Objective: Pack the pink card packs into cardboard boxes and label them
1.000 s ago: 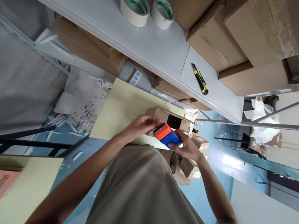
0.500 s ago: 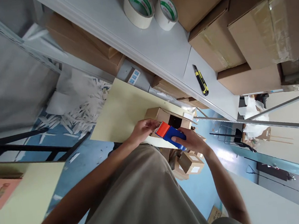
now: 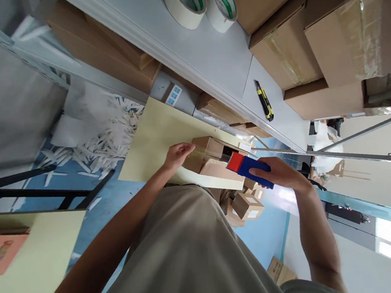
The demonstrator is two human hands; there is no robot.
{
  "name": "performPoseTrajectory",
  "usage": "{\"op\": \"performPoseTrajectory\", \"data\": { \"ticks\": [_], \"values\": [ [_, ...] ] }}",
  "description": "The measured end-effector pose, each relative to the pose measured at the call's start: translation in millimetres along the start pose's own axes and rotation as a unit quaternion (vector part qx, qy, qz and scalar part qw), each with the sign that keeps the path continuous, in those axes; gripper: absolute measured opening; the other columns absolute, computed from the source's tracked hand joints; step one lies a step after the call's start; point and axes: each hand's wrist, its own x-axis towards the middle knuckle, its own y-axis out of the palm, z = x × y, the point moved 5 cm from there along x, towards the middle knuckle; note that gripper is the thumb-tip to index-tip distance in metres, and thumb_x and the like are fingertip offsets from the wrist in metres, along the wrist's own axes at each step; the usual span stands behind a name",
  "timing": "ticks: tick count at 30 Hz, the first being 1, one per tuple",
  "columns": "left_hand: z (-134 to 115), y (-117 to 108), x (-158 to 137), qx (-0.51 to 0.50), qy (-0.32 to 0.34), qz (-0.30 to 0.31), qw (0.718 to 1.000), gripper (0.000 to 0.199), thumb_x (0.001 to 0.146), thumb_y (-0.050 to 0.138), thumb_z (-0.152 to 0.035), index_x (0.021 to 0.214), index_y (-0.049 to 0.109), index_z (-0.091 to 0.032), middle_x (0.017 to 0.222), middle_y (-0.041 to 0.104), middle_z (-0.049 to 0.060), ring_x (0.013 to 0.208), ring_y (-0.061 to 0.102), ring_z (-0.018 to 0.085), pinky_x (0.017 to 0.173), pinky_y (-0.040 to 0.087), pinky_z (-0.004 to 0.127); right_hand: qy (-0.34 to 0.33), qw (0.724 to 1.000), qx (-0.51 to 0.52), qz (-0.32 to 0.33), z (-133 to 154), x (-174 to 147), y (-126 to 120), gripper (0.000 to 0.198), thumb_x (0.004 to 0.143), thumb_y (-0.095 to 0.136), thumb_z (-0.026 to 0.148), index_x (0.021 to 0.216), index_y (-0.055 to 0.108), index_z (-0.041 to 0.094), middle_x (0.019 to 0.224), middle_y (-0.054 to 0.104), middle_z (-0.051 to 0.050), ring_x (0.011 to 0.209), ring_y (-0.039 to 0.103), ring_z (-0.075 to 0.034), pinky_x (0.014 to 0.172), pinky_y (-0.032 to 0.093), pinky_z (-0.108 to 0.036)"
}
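A small cardboard box [image 3: 193,162] lies on the pale yellow tabletop [image 3: 157,131] in front of me, with a dark gap in its upper side. My right hand [image 3: 270,172] grips a blue tape dispenser [image 3: 255,170] with a red front, held just over the box's right part. At the box's left end, the fingers of my left hand [image 3: 180,156] are pinched together. From those fingertips a glossy strip of clear tape [image 3: 208,151] seems to run across the box toward the dispenser; its exact end is hidden.
Two tape rolls [image 3: 187,4] and a yellow-black utility knife [image 3: 264,101] lie on the grey shelf [image 3: 222,63]. Large cartons [image 3: 286,45] stand behind them. Small boxes [image 3: 248,206] are piled below the table's right end. White foam scraps [image 3: 101,137] cover floor at left.
My right hand has moved right with the tape dispenser, away from my left hand. My left hand has shifted slightly left and up to the box's end.
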Motion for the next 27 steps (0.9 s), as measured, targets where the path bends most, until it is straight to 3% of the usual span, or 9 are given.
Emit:
{"op": "performPoseTrajectory", "data": {
  "ticks": [4,9,15,19,23,27],
  "values": [
    [25,12,11,0.012,-0.007,-0.013,1.000,0.067,0.061,0.084,-0.080,0.087,0.077,-0.019,0.084,0.077,0.008,0.073,0.061,0.018,0.065,0.048,0.031,-0.023,0.999,0.016,-0.018,14,16,4,0.054,0.091,0.072,0.075,0.085,0.066,0.022,0.067,0.076,-0.003,0.054,0.071,-0.019,0.048,0.050,-0.028],
    [49,23,15,0.065,-0.007,-0.018,0.998,0.052,0.078,0.077,-0.071,0.085,0.076,-0.020,0.075,0.071,0.004,0.071,0.062,0.019,0.068,0.046,0.030,-0.039,0.998,-0.024,-0.041,32,26,5,0.058,0.091,0.070,0.078,0.076,0.063,0.022,0.066,0.075,-0.003,0.053,0.068,-0.016,0.047,0.046,-0.026],
    [55,37,15,0.098,0.007,-0.023,0.995,0.027,0.087,0.071,-0.044,0.090,0.078,-0.018,0.096,0.082,0.010,0.087,0.071,0.022,0.081,0.051,0.032,-0.028,0.999,-0.014,-0.032,38,28,10,0.060,0.092,0.068,0.079,0.078,0.065,0.022,0.063,0.075,-0.004,0.051,0.068,-0.017,0.047,0.048,-0.027],
    [57,46,13,0.114,0.007,-0.042,0.993,0.022,0.091,0.069,-0.038,0.094,0.077,-0.018,0.102,0.082,0.011,0.093,0.072,0.024,0.087,0.052,0.033,-0.025,0.999,-0.001,-0.034,35,30,14,0.060,0.093,0.068,0.079,0.080,0.066,0.021,0.063,0.075,-0.005,0.051,0.069,-0.018,0.046,0.048,-0.028],
    [60,45,9,0.157,0.061,-0.052,0.984,0.034,0.096,0.066,-0.043,0.114,0.077,-0.017,0.113,0.078,0.013,0.099,0.071,0.025,0.093,0.053,0.036,-0.031,0.998,-0.011,-0.044,35,31,17,0.056,0.095,0.068,0.075,0.079,0.067,0.021,0.065,0.076,-0.005,0.053,0.071,-0.018,0.048,0.050,-0.028],
    [59,34,5,0.183,0.051,-0.079,0.979,0.076,0.087,0.080,-0.049,0.151,0.060,-0.013,0.121,0.071,0.017,0.099,0.069,0.026,0.090,0.056,0.038,-0.038,0.999,0.001,-0.034,34,30,19,0.054,0.096,0.068,0.073,0.082,0.069,0.021,0.069,0.077,-0.006,0.054,0.071,-0.018,0.048,0.050,-0.029]
  ]
}}
